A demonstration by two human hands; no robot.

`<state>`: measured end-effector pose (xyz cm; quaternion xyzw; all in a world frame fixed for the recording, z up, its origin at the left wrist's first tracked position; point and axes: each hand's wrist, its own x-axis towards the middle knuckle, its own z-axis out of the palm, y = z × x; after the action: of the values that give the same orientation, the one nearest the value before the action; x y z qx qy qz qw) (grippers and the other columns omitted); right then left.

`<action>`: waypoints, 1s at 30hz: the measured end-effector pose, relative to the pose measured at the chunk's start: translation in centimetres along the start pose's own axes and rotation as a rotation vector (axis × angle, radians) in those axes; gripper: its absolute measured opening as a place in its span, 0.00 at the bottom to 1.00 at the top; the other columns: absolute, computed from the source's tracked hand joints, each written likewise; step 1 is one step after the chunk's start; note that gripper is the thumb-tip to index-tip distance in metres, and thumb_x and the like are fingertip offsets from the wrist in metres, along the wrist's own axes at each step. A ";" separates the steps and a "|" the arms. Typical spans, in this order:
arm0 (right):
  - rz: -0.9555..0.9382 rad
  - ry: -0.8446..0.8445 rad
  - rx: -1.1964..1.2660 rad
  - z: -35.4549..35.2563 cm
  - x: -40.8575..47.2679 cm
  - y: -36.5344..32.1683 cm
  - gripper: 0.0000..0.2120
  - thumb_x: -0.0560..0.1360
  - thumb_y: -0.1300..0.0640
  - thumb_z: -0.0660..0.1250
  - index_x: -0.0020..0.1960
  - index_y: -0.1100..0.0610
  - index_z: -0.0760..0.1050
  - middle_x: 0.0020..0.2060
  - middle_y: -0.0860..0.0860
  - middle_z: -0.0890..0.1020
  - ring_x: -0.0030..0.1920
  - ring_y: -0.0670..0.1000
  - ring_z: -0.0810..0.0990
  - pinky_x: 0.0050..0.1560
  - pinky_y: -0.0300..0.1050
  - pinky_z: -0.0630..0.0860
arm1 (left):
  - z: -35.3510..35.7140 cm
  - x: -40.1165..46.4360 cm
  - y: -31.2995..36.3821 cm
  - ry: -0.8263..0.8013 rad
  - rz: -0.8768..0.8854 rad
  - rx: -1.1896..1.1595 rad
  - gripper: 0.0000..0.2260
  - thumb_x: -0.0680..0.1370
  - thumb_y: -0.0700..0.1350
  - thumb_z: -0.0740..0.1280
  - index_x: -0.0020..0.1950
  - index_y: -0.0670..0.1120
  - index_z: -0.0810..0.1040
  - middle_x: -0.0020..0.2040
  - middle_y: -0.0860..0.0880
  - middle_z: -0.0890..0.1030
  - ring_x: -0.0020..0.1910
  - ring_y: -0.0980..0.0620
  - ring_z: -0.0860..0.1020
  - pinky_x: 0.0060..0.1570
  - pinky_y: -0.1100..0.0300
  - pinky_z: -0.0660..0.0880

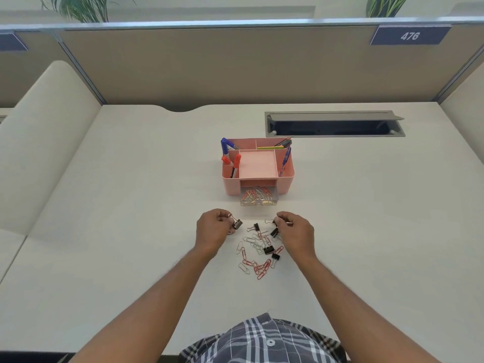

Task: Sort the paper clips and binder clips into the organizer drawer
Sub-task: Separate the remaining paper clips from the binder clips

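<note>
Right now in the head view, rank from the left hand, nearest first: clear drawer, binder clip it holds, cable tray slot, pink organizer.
1. Binder clip, in the left hand.
2. Clear drawer, ahead, pulled open.
3. Pink organizer, behind the drawer.
4. Cable tray slot, far right rear.

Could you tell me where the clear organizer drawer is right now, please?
In the head view, the clear drawer sits pulled out from the front of the pink organizer, mid-desk, just beyond both hands and already holding paper clips.

- I'm seated in an office cubicle: beige partition panels (pixel 209 66) wall in my counter (pixel 131 179).
- A numbered plate, 476 (pixel 410 35), marks the station.
- A cable hatch (pixel 335 124) is set into the counter.
</note>
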<state>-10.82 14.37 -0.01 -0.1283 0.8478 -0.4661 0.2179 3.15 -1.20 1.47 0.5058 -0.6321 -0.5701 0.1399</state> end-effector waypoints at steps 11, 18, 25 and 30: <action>-0.141 -0.080 -0.330 0.1 0.5 0.1 0.07 0.76 0.55 0.67 0.49 0.56 0.83 0.40 0.51 0.84 0.43 0.54 0.81 0.45 0.46 0.76 | 0.4 0.6 -0.4 -0.042 0.020 0.283 0.13 0.74 0.35 0.64 0.56 0.45 0.79 0.47 0.46 0.82 0.46 0.49 0.81 0.38 0.62 0.75; -0.361 -0.188 -0.500 0.4 -0.7 0.0 0.10 0.77 0.56 0.62 0.48 0.55 0.82 0.44 0.50 0.81 0.45 0.53 0.80 0.45 0.47 0.77 | 0.1 -1.0 -1.6 -0.041 -0.014 0.080 0.14 0.73 0.30 0.65 0.53 0.46 0.80 0.48 0.45 0.81 0.47 0.51 0.83 0.50 0.55 0.78; -0.467 -0.344 -0.687 3.3 -2.6 0.5 0.10 0.78 0.54 0.63 0.56 0.55 0.79 0.50 0.51 0.76 0.55 0.54 0.74 0.47 0.49 0.75 | 0.7 -2.2 -2.6 -0.056 -0.029 0.014 0.11 0.71 0.31 0.69 0.47 0.45 0.81 0.42 0.44 0.84 0.43 0.47 0.84 0.44 0.54 0.82; -0.509 -0.310 -0.733 3.8 -2.5 0.4 0.07 0.78 0.58 0.62 0.53 0.57 0.77 0.51 0.52 0.75 0.55 0.54 0.73 0.44 0.49 0.76 | 0.4 -2.1 -2.7 -0.098 -0.095 -0.178 0.10 0.75 0.26 0.64 0.50 0.39 0.79 0.44 0.38 0.82 0.40 0.45 0.84 0.44 0.55 0.83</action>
<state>-6.80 12.82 -1.57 -0.4687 0.8555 -0.1499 0.1612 5.02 1.13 -0.13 0.4923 -0.5604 -0.6540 0.1259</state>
